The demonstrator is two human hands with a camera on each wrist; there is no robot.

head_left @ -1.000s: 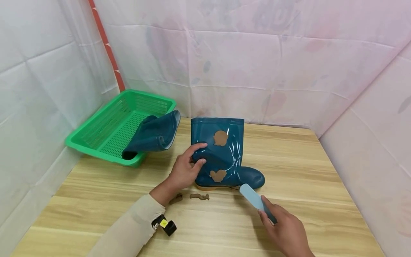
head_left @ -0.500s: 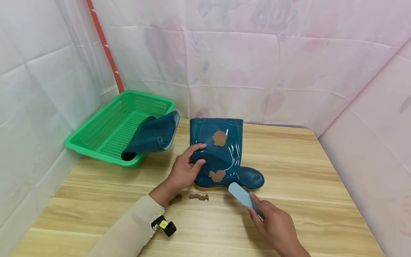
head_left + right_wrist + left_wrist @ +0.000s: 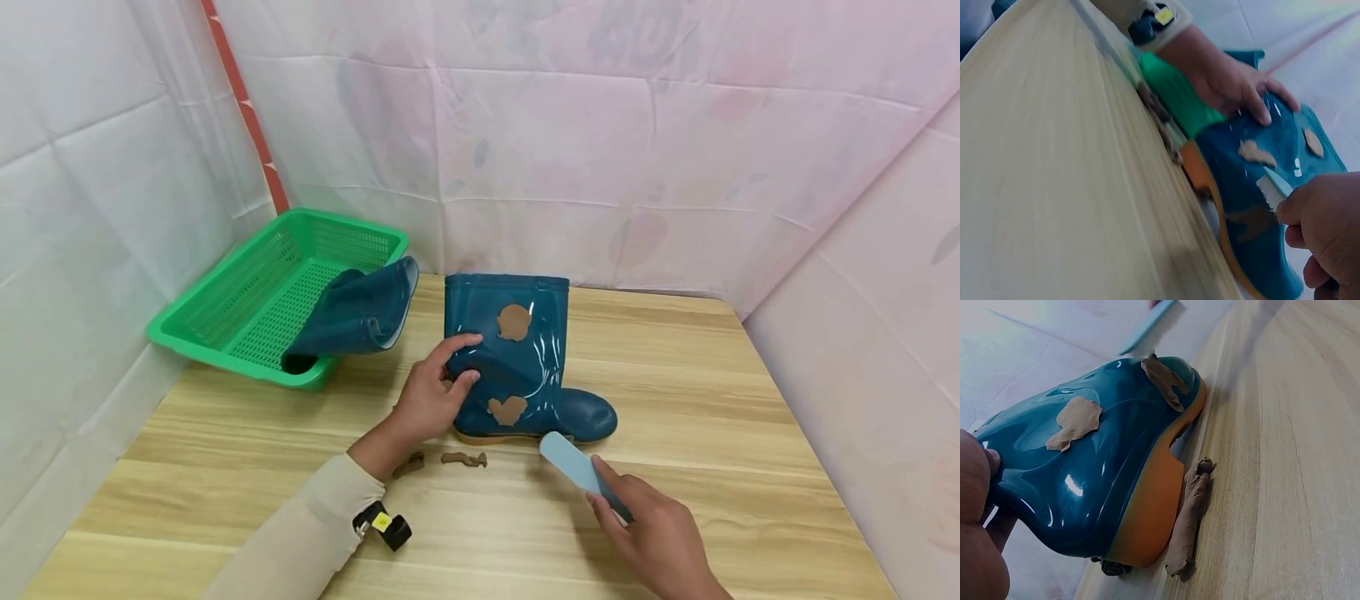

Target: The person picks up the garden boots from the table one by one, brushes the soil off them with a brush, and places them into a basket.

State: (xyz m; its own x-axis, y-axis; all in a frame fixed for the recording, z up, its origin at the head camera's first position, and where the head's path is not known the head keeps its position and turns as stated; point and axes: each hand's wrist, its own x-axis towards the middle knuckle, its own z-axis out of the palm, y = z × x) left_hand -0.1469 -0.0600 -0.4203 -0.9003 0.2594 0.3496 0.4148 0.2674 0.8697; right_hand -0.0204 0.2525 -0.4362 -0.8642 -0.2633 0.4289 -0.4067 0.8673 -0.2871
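A blue rubber boot (image 3: 517, 367) with an orange sole stands upright on the table, toe to the right. Flat brown clay-like patches cling to its shaft, its heel area and, in the left wrist view, near the toe (image 3: 1165, 381). Around the back of the ankle my left hand (image 3: 431, 396) grips the boot, thumb and forefinger on the near side. My right hand (image 3: 660, 533) holds a light blue brush (image 3: 573, 462) by its handle. White bristles (image 3: 1269, 194) show in the right wrist view. The brush head is close to the boot's toe side; contact is hard to tell.
A green plastic basket (image 3: 217, 358) stands at the back left, with a second blue boot (image 3: 356, 308) leaning over its rim. Brown clay-like strips (image 3: 463, 459) lie on the wooden table (image 3: 750, 467) before the boot. Cloth walls enclose the back and sides.
My right hand has moved the brush left along the boot's lower edge, then slightly back to the right and nearer to me. The left hand keeps its grip; the boot stays put.
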